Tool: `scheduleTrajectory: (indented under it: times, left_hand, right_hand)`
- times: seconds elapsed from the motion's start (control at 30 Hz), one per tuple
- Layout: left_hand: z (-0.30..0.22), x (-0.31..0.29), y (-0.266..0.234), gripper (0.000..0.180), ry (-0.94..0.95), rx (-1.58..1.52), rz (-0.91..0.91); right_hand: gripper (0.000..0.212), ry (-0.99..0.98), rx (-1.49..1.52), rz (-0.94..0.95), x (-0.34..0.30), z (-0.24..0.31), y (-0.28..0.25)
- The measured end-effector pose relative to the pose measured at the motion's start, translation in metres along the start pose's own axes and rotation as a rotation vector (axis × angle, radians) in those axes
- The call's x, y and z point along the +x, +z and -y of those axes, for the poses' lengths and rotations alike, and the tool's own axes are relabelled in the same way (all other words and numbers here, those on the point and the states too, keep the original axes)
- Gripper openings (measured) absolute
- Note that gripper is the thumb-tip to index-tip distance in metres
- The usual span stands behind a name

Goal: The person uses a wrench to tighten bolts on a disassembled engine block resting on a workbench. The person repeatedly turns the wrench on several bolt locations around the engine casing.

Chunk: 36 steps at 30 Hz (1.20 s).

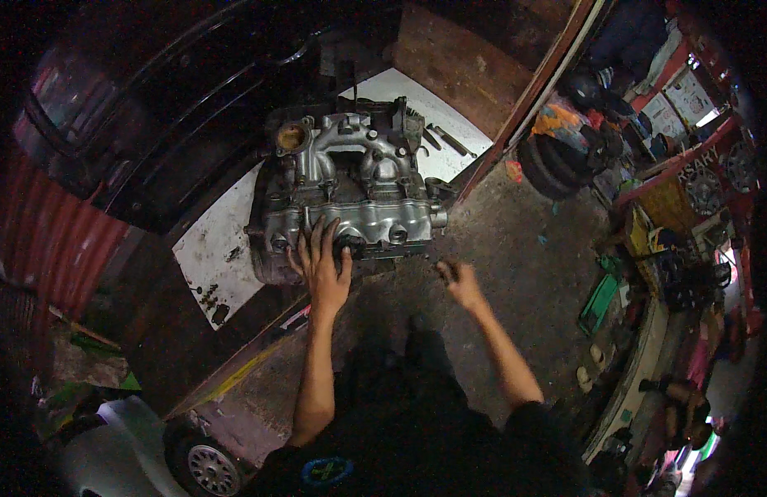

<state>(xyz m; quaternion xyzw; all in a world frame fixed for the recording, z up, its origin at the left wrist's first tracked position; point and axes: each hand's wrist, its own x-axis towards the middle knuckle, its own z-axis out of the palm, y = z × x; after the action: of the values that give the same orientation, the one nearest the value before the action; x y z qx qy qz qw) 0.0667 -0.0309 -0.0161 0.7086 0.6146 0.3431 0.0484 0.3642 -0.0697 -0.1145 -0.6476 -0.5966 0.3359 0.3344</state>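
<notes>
A greasy engine (359, 157) with a silver intake manifold lies in front of me on a white board. My left hand (324, 269) rests with spread fingers on the near edge of its silver valve cover (371, 217), beside a round black cap (348, 243). Off the engine's near right corner, my right hand (460, 286) hangs in the air, touching nothing on the engine. Its fingers are curled together, and whatever they may pinch is too small and dark to make out.
Small bolts and dark parts (208, 296) lie on the white board (203, 253); long metal tools (451, 141) lie at its far right. Black tyres (549, 166) stand right, near a green case (599, 302) and slippers (590, 369). A car wheel (211, 470) is at lower left.
</notes>
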Motion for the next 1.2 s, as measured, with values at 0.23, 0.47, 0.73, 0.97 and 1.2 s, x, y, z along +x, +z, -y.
scheduleTrajectory:
  times: [0.23,0.47,0.73,0.97,1.2]
  left_hand:
    - [0.008,-0.004,-0.006,0.052,-0.015,0.038,-0.001]
    - [0.004,-0.001,-0.003,0.049,-0.006,0.069,0.030]
    - [0.004,-0.002,-0.005,0.048,0.006,0.051,0.019]
    - [0.004,0.000,-0.007,0.050,0.022,0.055,0.041]
    - [0.003,-0.002,-0.004,0.050,0.022,0.067,0.016]
  right_hand:
    - [0.049,0.344,0.602,-0.169,-0.008,-0.005,0.119]
    - [0.040,0.312,0.783,-0.180,0.011,-0.096,0.186]
    - [0.037,0.450,1.167,-0.221,0.003,-0.011,0.181]
    - [0.033,0.170,0.284,-0.305,0.003,-0.041,0.135]
    - [0.033,-0.378,-0.907,-0.076,0.025,0.022,0.000]
